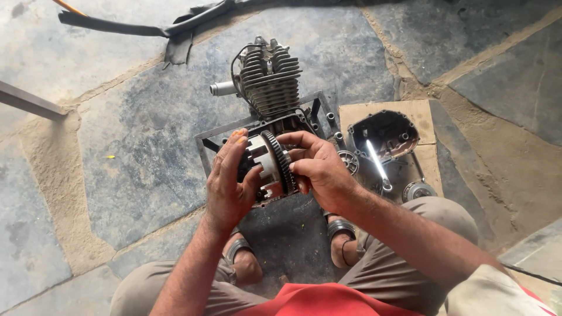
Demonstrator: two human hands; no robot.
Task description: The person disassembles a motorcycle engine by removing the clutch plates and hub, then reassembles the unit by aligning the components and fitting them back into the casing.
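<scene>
Left hand (229, 178): fingers straight and upright, palm pressed flat against the open, slotted side of the clutch basket (268, 167); not curled around it.
Right hand (319, 169): fingers bent over the toothed ring from the other side, thumb low on the rim, gripping it.
Clutch basket: held between both hands, on edge, just in front of the engine (270, 79) and above the frame (206, 146).
Engine: finned, upright on the stone floor (140, 146).
Cover (383, 134): lies open on cardboard (424, 114) to the right.
Wrench (377, 165): bright, beside the cover.
Feet: in sandals (341, 228), below the hands.
</scene>
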